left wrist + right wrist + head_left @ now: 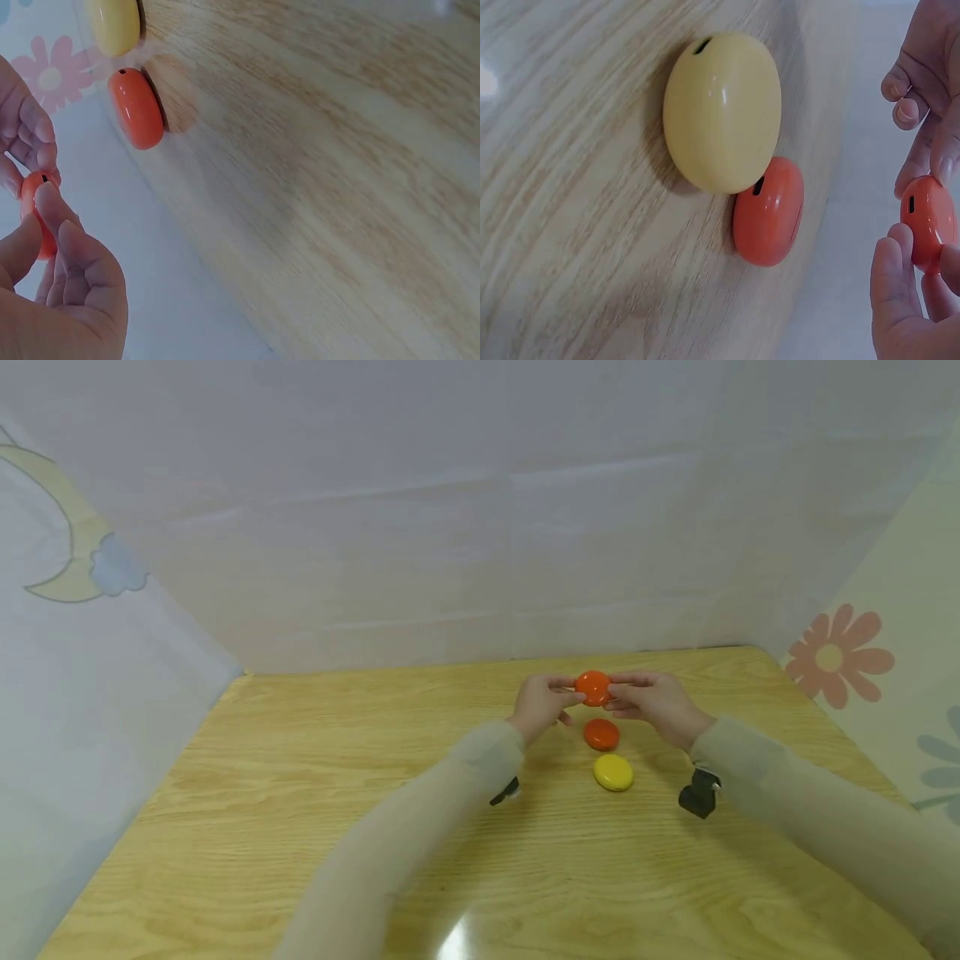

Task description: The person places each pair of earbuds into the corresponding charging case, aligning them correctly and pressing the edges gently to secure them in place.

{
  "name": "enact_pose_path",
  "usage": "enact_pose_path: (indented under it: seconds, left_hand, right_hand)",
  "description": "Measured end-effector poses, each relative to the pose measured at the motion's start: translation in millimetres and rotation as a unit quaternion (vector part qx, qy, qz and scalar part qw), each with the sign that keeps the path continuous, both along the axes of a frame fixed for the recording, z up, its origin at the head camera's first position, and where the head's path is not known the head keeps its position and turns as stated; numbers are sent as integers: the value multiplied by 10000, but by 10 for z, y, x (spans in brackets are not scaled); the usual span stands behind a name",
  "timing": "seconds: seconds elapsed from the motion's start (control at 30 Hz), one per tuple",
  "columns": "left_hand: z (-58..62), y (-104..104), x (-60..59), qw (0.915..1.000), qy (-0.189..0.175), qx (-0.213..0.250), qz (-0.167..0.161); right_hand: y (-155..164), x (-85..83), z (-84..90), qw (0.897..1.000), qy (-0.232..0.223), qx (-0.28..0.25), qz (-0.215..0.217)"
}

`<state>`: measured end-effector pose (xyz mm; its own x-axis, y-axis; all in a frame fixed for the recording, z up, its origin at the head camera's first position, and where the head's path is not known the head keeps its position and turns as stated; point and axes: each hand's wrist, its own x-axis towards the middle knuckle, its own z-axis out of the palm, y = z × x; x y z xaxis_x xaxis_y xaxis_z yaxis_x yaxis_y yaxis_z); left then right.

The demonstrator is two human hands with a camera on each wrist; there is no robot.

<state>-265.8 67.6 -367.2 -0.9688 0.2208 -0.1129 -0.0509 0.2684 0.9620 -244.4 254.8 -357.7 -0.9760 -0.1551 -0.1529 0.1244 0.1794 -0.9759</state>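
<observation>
Between both hands, raised off the table toward its back, is a glossy orange-red round case with a small dark slot in its edge. My left hand pinches its left side between thumb and fingers. On the opposite side, the thumb and fingers of my right hand pinch it too. Just nearer on the table lies a second, red-orange round case. Closest to me in the row is a yellow round case, also with a dark slot, as the right wrist view shows.
The wood-grain table runs back to a pale cloth wall. Side cloths carry a moon print and a red flower print. Dark wrist devices hang under the sleeves.
</observation>
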Motion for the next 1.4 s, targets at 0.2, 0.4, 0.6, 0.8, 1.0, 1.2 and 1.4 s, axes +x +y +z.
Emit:
enact_pose_path:
  seconds: [0.2, 0.4, 0.6, 0.8, 1.0, 1.2, 1.4]
  left_hand:
    - [-29, 8, -71, 9998, -195, 4, -93]
    - [-87, 31, -119, 9977, -642, 174, -104]
    - [-154, 102, -201, 9947, -1000, 134, 193]
    - [-161, 177, -232, 9910, -1191, 398, 467]
    - [-185, 196, -240, 9913, -1162, 312, 527]
    - [-224, 240, -293, 9902, -1195, -38, 719]
    - [-278, 272, -364, 9883, -1255, -162, 852]
  right_hand:
    - [29, -72, -33, 9999, -100, 85, 58]
    - [69, -155, -84, 9977, -156, 642, 128]
    - [92, -250, -137, 9956, -253, 884, 201]
    - [121, -336, -201, 9955, -332, 848, 257]
    - [113, -394, -251, 9951, -454, 832, 269]
    - [123, -451, -306, 9955, -661, 644, 226]
    - [139, -485, -340, 9951, -802, 498, 293]
